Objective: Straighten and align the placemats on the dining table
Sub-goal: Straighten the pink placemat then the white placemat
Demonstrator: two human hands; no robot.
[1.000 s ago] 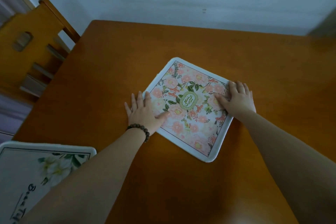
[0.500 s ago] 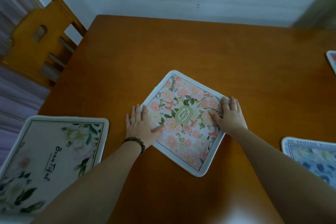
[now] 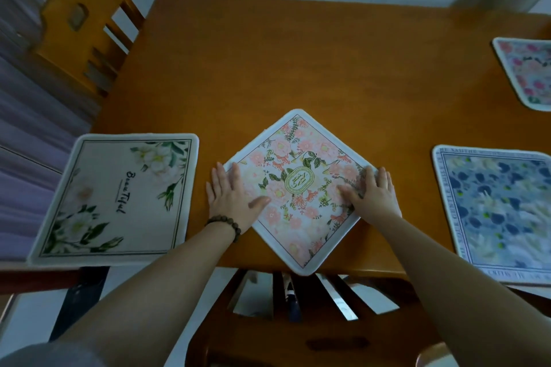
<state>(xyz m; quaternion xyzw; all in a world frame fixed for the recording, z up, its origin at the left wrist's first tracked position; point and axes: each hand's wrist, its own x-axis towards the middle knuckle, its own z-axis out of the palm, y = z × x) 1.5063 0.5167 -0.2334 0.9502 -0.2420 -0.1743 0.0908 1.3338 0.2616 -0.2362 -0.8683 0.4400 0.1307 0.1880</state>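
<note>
A pink floral placemat (image 3: 298,176) lies turned like a diamond at the near middle of the wooden table (image 3: 268,68); its nearest corner hangs just over the table's front edge. My left hand (image 3: 231,202) presses flat on its left corner, fingers straight, thumb on the mat. My right hand (image 3: 372,197) presses flat on its right corner. A cream placemat with white flowers (image 3: 119,197) lies to the left, a blue-patterned placemat (image 3: 501,211) to the right, and a pink placemat (image 3: 527,71) sits skewed at the far right.
One wooden chair (image 3: 80,24) stands at the table's left far side; another chair's back (image 3: 298,298) is right below the front edge under my arms. A white wall runs behind the table. A curtain (image 3: 24,98) hangs on the left.
Both hands have slid the floral mat toward me to the front edge, turning it further into a diamond. The view has tilted down, so the cream, blue and far pink mats show more fully.
</note>
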